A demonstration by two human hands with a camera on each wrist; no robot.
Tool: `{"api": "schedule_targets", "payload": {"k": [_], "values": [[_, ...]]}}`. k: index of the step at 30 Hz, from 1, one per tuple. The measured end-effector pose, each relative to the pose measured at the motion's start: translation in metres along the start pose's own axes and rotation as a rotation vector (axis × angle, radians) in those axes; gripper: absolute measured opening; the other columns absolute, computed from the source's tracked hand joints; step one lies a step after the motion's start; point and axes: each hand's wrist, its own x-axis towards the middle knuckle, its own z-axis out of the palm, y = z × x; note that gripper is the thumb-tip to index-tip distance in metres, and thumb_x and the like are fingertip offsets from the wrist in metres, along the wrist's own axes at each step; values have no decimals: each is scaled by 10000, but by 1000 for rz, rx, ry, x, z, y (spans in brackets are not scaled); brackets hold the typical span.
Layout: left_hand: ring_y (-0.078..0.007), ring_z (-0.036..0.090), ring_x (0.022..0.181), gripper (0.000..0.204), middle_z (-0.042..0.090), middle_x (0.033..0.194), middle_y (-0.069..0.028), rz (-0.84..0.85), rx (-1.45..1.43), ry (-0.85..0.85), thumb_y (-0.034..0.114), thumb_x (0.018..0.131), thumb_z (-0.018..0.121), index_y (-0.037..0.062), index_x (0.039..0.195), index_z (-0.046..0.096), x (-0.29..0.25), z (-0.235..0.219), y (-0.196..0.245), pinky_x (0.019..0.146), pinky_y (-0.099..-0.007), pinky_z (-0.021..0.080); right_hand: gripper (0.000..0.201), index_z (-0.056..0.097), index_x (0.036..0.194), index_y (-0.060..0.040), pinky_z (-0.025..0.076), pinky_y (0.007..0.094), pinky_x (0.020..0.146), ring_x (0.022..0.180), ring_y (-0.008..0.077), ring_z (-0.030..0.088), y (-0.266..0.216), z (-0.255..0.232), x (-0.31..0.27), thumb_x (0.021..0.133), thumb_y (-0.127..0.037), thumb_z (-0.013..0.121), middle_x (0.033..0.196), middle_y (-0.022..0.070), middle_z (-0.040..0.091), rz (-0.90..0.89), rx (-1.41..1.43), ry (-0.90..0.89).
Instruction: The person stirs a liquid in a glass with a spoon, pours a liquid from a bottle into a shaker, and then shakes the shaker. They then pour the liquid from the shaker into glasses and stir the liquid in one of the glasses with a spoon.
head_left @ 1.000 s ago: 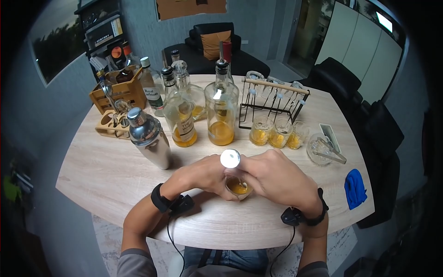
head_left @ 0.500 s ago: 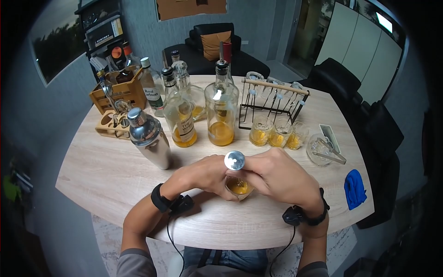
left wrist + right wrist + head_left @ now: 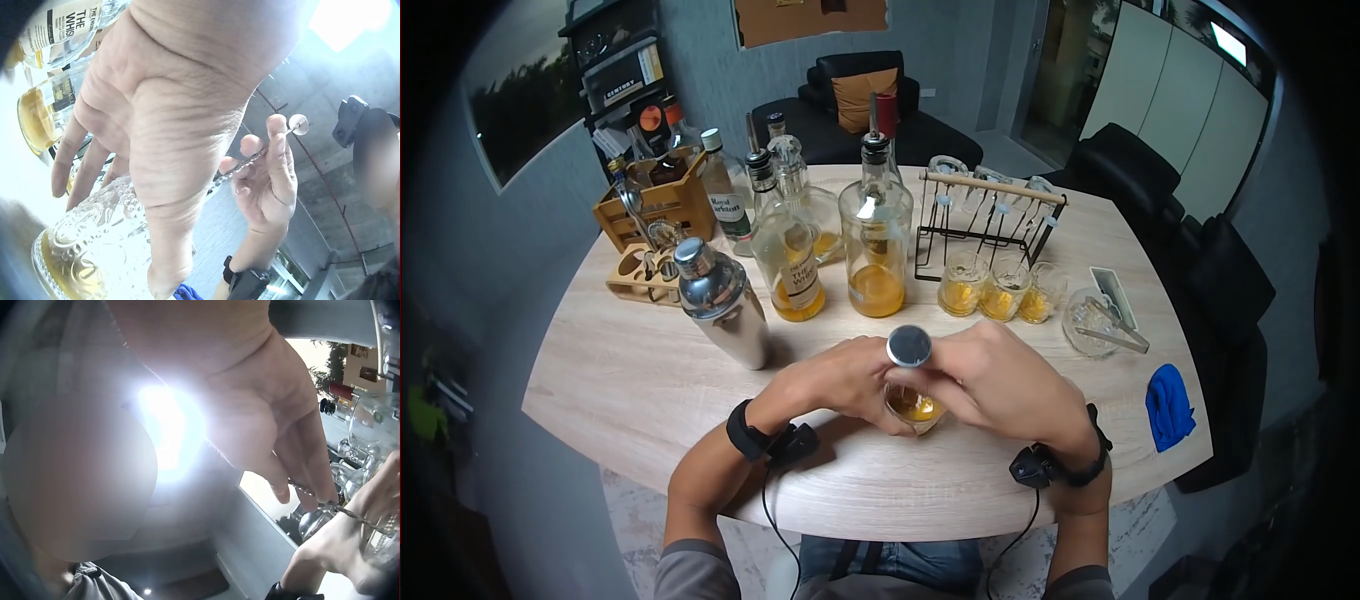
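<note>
My left hand (image 3: 845, 378) holds a glass (image 3: 103, 228) with an embossed pattern near the table's front edge, thumb on one side and fingers on the other. Amber liquid shows low inside it. Above the glass, my right hand (image 3: 1015, 378) pinches the twisted stem of a bar spoon (image 3: 250, 159); its round flat end appears at the top in the head view. The stem slants down toward the glass in the right wrist view, and its lower end is hidden.
A steel shaker (image 3: 725, 305) stands at left, before several bottles (image 3: 877, 255) with amber liquid. Three small glasses (image 3: 1004, 292) line up by a wire rack (image 3: 985, 225). Tongs (image 3: 1112, 340) lie across a glass bowl (image 3: 1085, 345); a blue cloth (image 3: 1169, 408) is at right.
The bar spoon's round top has shifted slightly right and tilted. My left hand keeps its hold on the glass, and both hands stay in nearly the same place.
</note>
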Motion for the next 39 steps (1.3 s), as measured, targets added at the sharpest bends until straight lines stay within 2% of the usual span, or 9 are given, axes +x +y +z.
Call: {"api": "schedule_targets", "payload": {"k": [9, 11, 15, 22, 25, 27, 30, 35, 39], "values": [[-364, 664, 1003, 795, 685, 1101, -144, 30, 3, -13, 344, 643, 908, 95, 1299, 533, 5, 1, -7, 848, -433, 531, 229, 656, 937, 32, 531, 428, 670, 706, 362, 691, -14, -18, -5, 964, -194, 632, 765, 221, 672, 210, -16, -134], [-365, 663, 998, 788, 682, 1093, -145, 33, -1, -3, 349, 642, 909, 93, 1287, 535, 5, -2, -2, 845, -435, 531, 194, 738, 1087, -95, 528, 366, 629, 650, 324, 678, -8, -9, -7, 901, -119, 684, 786, 150, 695, 27, 3, -44], [-365, 658, 1009, 758, 679, 1095, -146, 13, 64, -21, 352, 644, 910, 89, 1253, 542, 5, -6, -2, 845, -437, 529, 187, 729, 1071, -72, 535, 378, 641, 663, 347, 673, -8, -1, -3, 896, -82, 662, 791, 173, 686, -73, -24, -56], [-369, 659, 1037, 801, 686, 1129, -163, -53, 10, 39, 338, 652, 908, 80, 1302, 518, -1, -1, 1, 890, -422, 530, 174, 642, 965, 46, 531, 457, 687, 748, 415, 675, -8, -9, 1, 944, -126, 624, 793, 232, 674, 119, -32, -7], [-303, 620, 1067, 657, 641, 1164, -134, -11, 81, 37, 464, 694, 896, 51, 1164, 693, 1, -3, 2, 916, -392, 496, 158, 652, 948, 39, 536, 450, 691, 740, 404, 682, -11, -14, -2, 946, -114, 617, 766, 218, 675, 130, -106, 29], [-384, 659, 1022, 789, 691, 1093, -144, 25, 96, 7, 355, 646, 912, 86, 1281, 528, 3, -3, 1, 856, -441, 529, 150, 649, 913, 36, 537, 454, 697, 741, 407, 678, -13, -17, -5, 930, -110, 622, 783, 223, 674, 130, -71, -81], [-384, 655, 1026, 777, 689, 1090, -134, 29, 35, 12, 355, 641, 913, 89, 1267, 538, 5, -1, -3, 844, -446, 526, 186, 715, 1079, -55, 532, 395, 648, 676, 355, 670, -5, -7, -7, 906, -85, 652, 779, 190, 677, -31, -57, -90], [-367, 667, 1007, 785, 692, 1064, -142, 160, 82, 54, 360, 646, 912, 91, 1282, 538, 3, 4, -9, 840, -436, 530, 178, 712, 1057, -24, 533, 396, 648, 676, 361, 669, -6, 0, 0, 898, -89, 664, 778, 193, 675, -47, -55, -2], [-347, 634, 1068, 747, 665, 1136, -149, -53, 83, -4, 401, 669, 907, 68, 1262, 597, 1, -5, 8, 913, -414, 504, 147, 678, 999, 17, 536, 424, 669, 705, 384, 674, -7, -9, 1, 919, -101, 642, 762, 208, 672, 110, -74, 13]]}}
